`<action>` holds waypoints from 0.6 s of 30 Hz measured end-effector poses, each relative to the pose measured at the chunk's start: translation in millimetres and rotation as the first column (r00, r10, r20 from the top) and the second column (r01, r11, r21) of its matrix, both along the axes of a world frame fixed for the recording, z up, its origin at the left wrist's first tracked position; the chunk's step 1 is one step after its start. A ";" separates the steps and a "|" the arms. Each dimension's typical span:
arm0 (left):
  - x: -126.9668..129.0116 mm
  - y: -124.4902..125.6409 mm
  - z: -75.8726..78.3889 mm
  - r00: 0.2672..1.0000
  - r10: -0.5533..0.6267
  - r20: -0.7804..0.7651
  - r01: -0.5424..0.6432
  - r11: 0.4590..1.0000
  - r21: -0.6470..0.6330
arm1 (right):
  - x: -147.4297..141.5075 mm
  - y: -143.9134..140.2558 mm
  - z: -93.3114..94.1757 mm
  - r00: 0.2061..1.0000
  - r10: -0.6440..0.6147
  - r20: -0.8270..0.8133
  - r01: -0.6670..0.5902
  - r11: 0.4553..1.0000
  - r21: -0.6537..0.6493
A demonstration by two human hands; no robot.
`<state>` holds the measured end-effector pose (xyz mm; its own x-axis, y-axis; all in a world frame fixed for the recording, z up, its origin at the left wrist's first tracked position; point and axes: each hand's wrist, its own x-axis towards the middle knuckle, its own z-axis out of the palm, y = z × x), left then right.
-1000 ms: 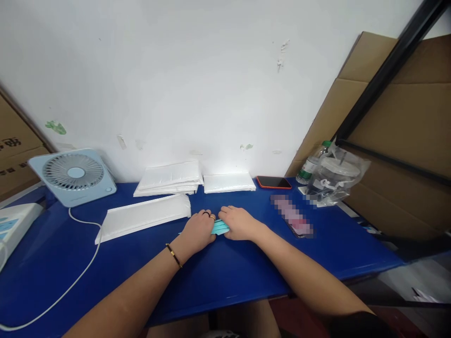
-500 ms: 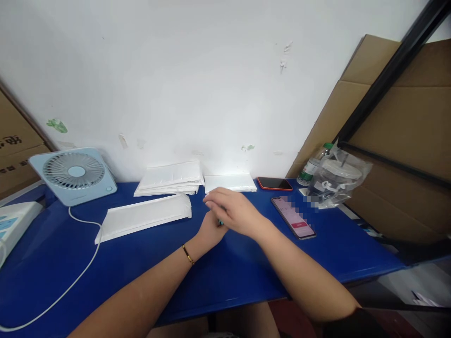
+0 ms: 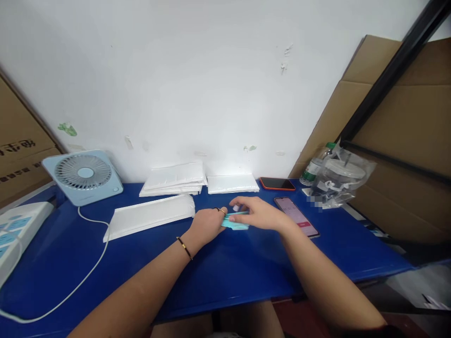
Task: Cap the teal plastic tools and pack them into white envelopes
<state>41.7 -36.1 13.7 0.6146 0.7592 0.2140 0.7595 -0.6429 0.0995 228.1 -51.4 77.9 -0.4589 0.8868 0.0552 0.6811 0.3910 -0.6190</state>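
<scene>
My left hand (image 3: 206,224) rests low on the blue bench (image 3: 225,272), its fingers closed on the left end of a small teal folded piece (image 3: 234,222) that lies at the middle of the bench. My right hand (image 3: 259,213) comes in from the right and pinches the same piece along its upper edge between thumb and fingers, so both hands hold it between them. Just left of my left hand lies a long white pouch (image 3: 151,217), set at a slant. Behind it, against the wall, sit 2 stacks of white pouches (image 3: 174,179) side by side. A pale blue fan (image 3: 82,174) stands at the far left, its white cord (image 3: 88,267) trailing across the bench toward me. Just right of my right hand lies a phone (image 3: 298,218) with its screen lit, and a 2nd phone with a red edge (image 3: 277,183) lies further back. A bagged cup (image 3: 340,180) and a bottle (image 3: 315,165) stand at the far right.
</scene>
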 end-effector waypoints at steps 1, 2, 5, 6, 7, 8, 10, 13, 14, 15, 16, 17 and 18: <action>-1.2 -1.9 4.0 0.996 -0.016 -0.092 0.023 0.997 0.069 | 3.1 1.9 -3.7 1.000 0.012 0.002 -0.011 0.994 -0.106; -2.0 -4.1 7.7 0.987 -0.034 -0.154 0.055 0.990 0.129 | 4.1 3.7 -8.9 0.999 0.043 -0.012 -0.044 0.973 -0.226; -3.7 -11.2 16.5 0.963 -0.127 -0.238 0.188 0.949 0.253 | -4.9 5.0 -30.5 0.962 0.147 -0.230 -0.263 0.729 -0.632; -4.6 -13.1 18.7 0.952 -0.168 -0.255 0.238 0.932 0.274 | -10.3 3.2 -38.1 0.933 0.129 -0.337 -0.345 0.597 -0.724; -5.5 -14.5 20.7 0.941 -0.206 -0.267 0.281 0.917 0.283 | -16.1 0.6 -45.0 0.901 0.094 -0.424 -0.413 0.484 -0.772; -6.6 -15.6 22.6 0.932 -0.237 -0.272 0.313 0.908 0.280 | -21.5 -2.8 -50.8 0.873 0.057 -0.485 -0.462 0.415 -0.784; -9.0 -16.7 26.7 0.924 -0.281 -0.259 0.343 0.909 0.236 | -30.0 -9.6 -58.2 0.847 0.005 -0.531 -0.485 0.413 -0.771; -17.8 -16.9 33.3 0.942 -0.284 -0.179 0.313 0.935 0.167 | -31.7 -13.8 -59.7 0.893 -0.009 -0.450 -0.353 0.607 -0.712; -24.4 -16.5 34.7 0.962 -0.238 -0.134 0.260 0.950 0.174 | -28.8 -12.8 -58.7 0.916 -0.005 -0.400 -0.292 0.677 -0.676; -33.7 -15.8 35.1 0.982 -0.167 -0.087 0.181 0.965 0.191 | -24.2 -10.7 -57.6 0.937 0.001 -0.350 -0.238 0.735 -0.635; -45.8 -14.8 34.1 0.997 -0.063 -0.035 0.069 0.975 0.213 | -18.3 -7.7 -56.6 0.952 0.005 -0.307 -0.196 0.780 -0.594; -60.5 -13.3 31.6 0.999 0.048 0.003 -0.047 0.974 0.224 | -11.6 -4.4 -55.7 0.962 0.005 -0.273 -0.164 0.810 -0.564; -77.1 -11.4 27.7 0.989 0.149 0.001 -0.146 0.965 0.217 | -4.6 -1.0 -55.0 0.969 -0.001 -0.248 -0.139 0.827 -0.545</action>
